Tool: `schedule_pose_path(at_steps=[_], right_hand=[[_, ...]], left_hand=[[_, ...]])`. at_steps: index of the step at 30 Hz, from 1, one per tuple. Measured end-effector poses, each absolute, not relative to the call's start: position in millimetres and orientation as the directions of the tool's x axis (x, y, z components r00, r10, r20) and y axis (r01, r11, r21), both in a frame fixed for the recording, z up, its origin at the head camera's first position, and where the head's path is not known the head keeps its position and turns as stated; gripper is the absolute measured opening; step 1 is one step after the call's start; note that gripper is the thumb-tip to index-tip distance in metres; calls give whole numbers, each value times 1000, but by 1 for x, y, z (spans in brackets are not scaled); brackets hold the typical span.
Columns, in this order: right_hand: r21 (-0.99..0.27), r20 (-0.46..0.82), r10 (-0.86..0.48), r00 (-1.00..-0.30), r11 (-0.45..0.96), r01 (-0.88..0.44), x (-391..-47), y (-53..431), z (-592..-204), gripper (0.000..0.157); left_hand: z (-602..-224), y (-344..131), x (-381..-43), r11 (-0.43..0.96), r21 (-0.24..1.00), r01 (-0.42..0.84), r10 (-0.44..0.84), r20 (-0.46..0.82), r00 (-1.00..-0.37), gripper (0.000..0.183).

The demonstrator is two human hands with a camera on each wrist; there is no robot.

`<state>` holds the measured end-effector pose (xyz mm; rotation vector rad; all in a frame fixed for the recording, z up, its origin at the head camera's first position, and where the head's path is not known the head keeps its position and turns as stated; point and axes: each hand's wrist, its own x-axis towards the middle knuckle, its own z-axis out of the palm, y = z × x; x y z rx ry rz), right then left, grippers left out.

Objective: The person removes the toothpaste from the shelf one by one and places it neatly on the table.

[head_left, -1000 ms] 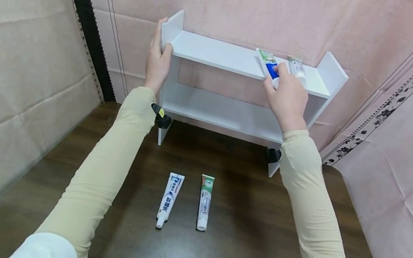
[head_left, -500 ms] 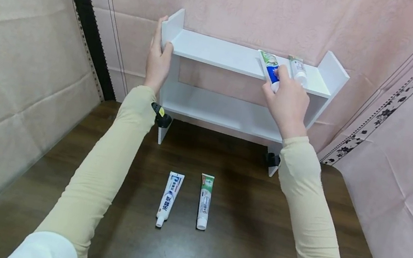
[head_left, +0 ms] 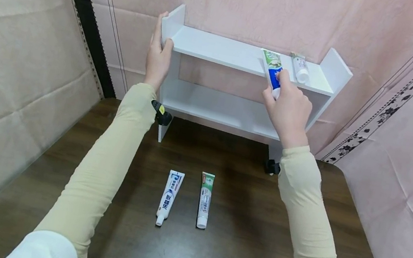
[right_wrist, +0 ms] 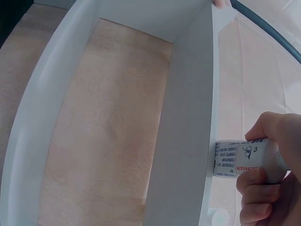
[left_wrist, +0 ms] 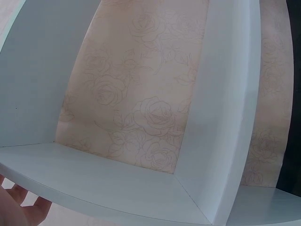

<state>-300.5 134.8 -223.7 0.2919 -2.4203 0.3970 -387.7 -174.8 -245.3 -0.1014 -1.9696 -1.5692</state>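
Observation:
My left hand (head_left: 159, 56) holds the left side panel of a white two-tier shelf (head_left: 220, 50), its thumb near the panel's front edge. In the left wrist view, part of the hand (left_wrist: 26, 207) shows at the panel's outer face. My right hand (head_left: 290, 109) pinches a green, blue and white toothpaste tube (head_left: 272, 69) near its cap end. That tube slants over the front edge of the upper tier. Small print covers the tube's side (right_wrist: 228, 157) in the right wrist view. A second toothpaste tube (head_left: 300, 68) lies on the upper tier, to the right.
Two more tubes lie on the brown table (head_left: 167, 256): a white and blue one (head_left: 169, 196) and a green and white one (head_left: 204, 200). Pink patterned cloth (head_left: 253, 3) hangs behind the shelf. Pale cloth walls stand at both sides.
The right hand and its tube have shifted slightly right and toward me, apart from the tube on the tier. The left hand stays on the side panel. The view has tilted a little.

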Motion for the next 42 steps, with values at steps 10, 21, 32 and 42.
schedule_pose_path(at_steps=[10, 21, 32, 42], right_hand=[[-188, 660, -107, -744, 935, -301, -291, 136, -229, 37], [-176, 676, -118, -728, 933, -315, -276, 140, -239, 36], [-246, 693, -59, -719, 917, -312, -244, 149, -245, 37], [-250, 751, -64, -657, 893, -373, -218, 156, -256, 33]], left_hand=[[-245, -174, -389, 287, 859, 424, -307, 502, -809, 61], [-243, -174, -389, 291, 860, 419, -311, 499, -809, 62], [-245, -172, -388, 296, 864, 406, -312, 490, -814, 62], [-244, -173, -388, 296, 859, 417, -313, 499, -808, 63]])
